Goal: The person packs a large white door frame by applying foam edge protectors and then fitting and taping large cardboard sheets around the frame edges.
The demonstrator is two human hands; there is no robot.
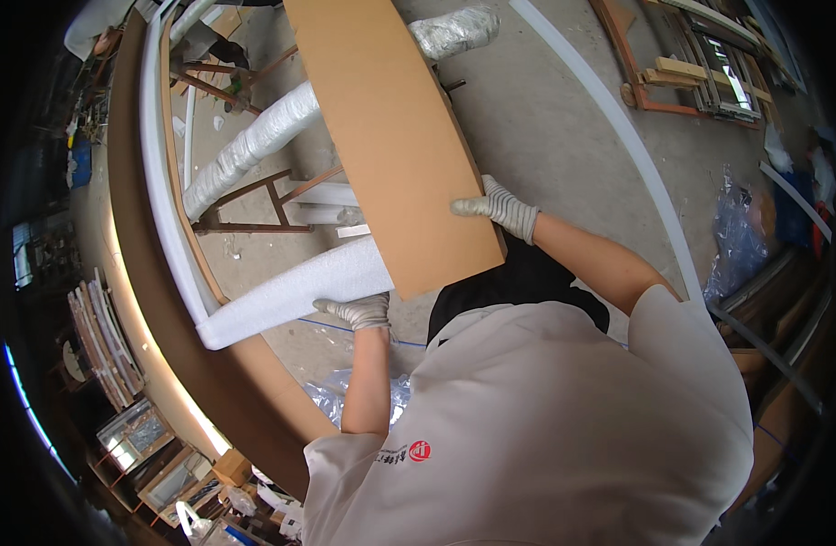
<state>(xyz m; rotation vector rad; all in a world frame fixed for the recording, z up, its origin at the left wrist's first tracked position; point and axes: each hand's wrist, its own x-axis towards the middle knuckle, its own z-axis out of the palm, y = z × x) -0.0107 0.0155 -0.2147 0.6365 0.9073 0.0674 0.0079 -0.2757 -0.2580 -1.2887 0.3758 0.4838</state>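
Note:
My right hand (505,208), in a striped knit glove, grips the right edge of a long cardboard panel (397,136), with the thumb on top. The panel slants from the top of the view to just before my waist. My left hand (356,312), gloved too, holds the near edge of a bar wrapped in white foam (295,290), its fingers hidden underneath. This bar meets a long foam-wrapped side (160,170) at a corner on the left. A cardboard strip (127,164) runs along that side's outer edge. The panel covers the bar's right end.
Film-wrapped crossbars (254,147) pass under the panel, above a rusty metal trestle (278,201). Another person's dark shoe (230,51) shows at upper left. A pale strip (616,123) lies across the concrete floor. An orange cart (697,116) carries frames; plastic film (735,239) lies at right.

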